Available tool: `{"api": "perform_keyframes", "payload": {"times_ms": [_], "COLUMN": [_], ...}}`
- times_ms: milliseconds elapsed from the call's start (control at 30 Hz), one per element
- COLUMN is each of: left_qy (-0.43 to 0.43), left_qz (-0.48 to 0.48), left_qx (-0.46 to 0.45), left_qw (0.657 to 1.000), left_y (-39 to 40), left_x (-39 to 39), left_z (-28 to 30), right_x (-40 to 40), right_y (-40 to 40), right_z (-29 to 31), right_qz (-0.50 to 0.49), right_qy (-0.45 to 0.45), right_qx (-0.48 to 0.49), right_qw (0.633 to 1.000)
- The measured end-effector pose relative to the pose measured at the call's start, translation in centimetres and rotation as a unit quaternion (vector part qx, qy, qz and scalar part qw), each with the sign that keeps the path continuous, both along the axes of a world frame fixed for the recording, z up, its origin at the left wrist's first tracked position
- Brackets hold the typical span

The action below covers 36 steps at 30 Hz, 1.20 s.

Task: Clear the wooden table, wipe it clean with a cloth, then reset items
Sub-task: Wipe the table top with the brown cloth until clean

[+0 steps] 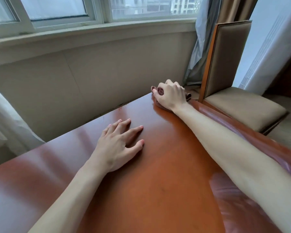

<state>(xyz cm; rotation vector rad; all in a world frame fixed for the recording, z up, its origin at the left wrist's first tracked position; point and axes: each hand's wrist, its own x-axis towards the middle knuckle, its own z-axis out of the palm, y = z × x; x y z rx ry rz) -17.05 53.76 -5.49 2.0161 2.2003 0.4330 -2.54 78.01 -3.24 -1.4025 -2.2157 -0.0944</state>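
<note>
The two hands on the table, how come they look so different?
The left hand lies flat with fingers spread and holds nothing; the right hand is curled round a dark brown cloth. The left hand rests mid-table; the right hand reaches to the far corner, by the chair. Both touch the wooden table.

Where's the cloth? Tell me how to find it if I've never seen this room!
Start at the big shiny wooden table under the window. Go to its far right corner, next to the tan chair. The cloth is the dark brown bunched bit there, mostly hidden under the right hand gripping it; the left hand lies flat on bare wood and holds nothing.
</note>
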Motion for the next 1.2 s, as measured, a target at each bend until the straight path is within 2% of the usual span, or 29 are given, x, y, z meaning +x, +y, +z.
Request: {"api": "perform_keyframes", "payload": {"times_ms": [233, 333, 433, 700, 867, 1000, 1200], "left_qy": [0.006, 0.016, 0.015, 0.022, 0.004, 0.007, 0.028], "left_qz": [-0.001, -0.001, -0.004, -0.009, -0.005, -0.003, -0.010], "left_qx": [-0.011, -0.012, -0.008, 0.006, 0.003, -0.001, -0.021], "left_qw": [1.000, 1.000, 1.000, 1.000, 1.000, 1.000, 0.999], "left_y": [-0.3, -0.4, -0.2, 0.2, 0.2, 0.0, -0.3], "left_x": [0.3, 0.3, 0.1, -0.4, -0.4, -0.1, 0.3], "left_z": [0.3, 0.3, 0.1, -0.6, -0.6, 0.0, 0.5], "right_x": [9.9, 12.5, 11.1, 1.9, -1.9, -0.7, 5.3], "right_y": [-25.1, -29.8, -27.0, -1.7, 6.6, 2.7, -15.3], "right_z": [-0.6, -0.6, 0.0, 0.0, 0.4, 0.3, 0.0], "right_qz": [0.214, 0.271, 0.241, 0.013, -0.064, -0.038, 0.086], "right_qy": [0.009, 0.002, 0.001, 0.003, 0.042, 0.019, -0.005], "right_qx": [0.008, -0.002, -0.010, -0.016, -0.035, -0.026, -0.035], "right_qw": [0.977, 0.963, 0.971, 1.000, 0.996, 0.999, 0.996]}}
